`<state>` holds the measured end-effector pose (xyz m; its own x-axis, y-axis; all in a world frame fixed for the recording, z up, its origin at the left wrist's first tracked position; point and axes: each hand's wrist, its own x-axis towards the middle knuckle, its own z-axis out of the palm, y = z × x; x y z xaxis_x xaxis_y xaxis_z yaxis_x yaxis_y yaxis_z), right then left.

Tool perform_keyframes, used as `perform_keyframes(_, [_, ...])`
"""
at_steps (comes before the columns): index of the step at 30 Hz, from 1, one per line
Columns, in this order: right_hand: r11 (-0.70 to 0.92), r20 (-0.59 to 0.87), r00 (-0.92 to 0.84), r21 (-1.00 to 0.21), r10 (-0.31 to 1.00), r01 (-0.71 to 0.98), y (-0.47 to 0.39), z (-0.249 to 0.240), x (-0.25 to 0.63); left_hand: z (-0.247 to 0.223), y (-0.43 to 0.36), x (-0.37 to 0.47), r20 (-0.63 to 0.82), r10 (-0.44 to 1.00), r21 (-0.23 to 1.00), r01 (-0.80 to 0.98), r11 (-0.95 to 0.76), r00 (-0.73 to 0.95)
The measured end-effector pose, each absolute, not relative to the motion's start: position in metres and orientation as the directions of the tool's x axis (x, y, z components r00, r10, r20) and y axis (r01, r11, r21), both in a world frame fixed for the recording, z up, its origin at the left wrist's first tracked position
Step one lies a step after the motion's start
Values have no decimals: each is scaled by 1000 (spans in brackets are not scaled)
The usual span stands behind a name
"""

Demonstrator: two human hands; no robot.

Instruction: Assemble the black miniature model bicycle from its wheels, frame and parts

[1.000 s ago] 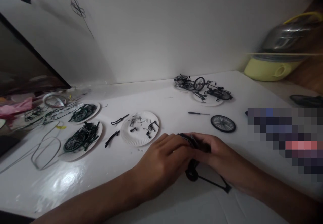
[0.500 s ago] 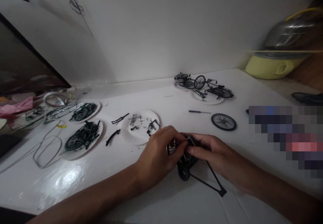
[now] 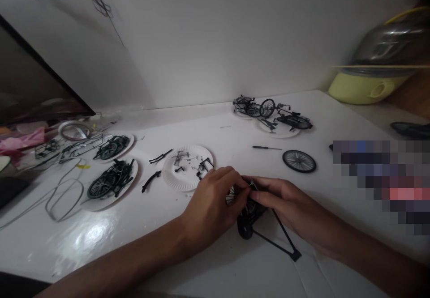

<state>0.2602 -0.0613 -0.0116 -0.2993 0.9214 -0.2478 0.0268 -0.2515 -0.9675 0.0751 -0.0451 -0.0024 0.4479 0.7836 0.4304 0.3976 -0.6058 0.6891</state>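
Observation:
Between my hands, near the front of the white table, is a black model bicycle frame (image 3: 276,245), with a spoked wheel partly hidden behind my fingers. My left hand (image 3: 220,199) pinches at the frame's upper part from the left. From the right, my right hand (image 3: 280,196) grips the same part, its thumb close to my left fingertips. Whatever small piece lies between the fingertips is hidden. Beyond my right hand, a loose black wheel (image 3: 299,161) lies flat. Left of it rests a small screwdriver (image 3: 265,147).
A paper plate (image 3: 171,179) holds small metal parts, with two dark curved pieces (image 3: 151,181) beside it. Further left, plates carry dark green bicycle parts (image 3: 110,180). Black model bicycles (image 3: 292,120) stand at the back. A yellow pot (image 3: 359,87) is at the far right.
Both hands stay on the bicycle frame in nearly the same grip, with only slight finger movement. The whole view has shifted a little.

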Motion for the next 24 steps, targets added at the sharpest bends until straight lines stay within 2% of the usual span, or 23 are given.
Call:
perform_keyframes(10, [-307, -270, -290, -948, 918, -88, -59, -14, 261, 2, -41, 68, 369, 776, 703, 392, -594, 512])
perform_keyframes(17, [-402, -373, -156, -884, 915, -239, -57, -6, 262, 22, -22, 43, 313, 680, 588, 427, -687, 663])
perform_keyframes(20, [-397, -368, -152, -861, 918, -317, -57, -5, 262, 22, -22, 42, 282, 658, 574, 426, -699, 699])
perform_keyframes(24, [-401, -362, -179, -865, 915, -301, -57, -6, 263, 18, -27, 47, 301, 639, 587, 390, -710, 708])
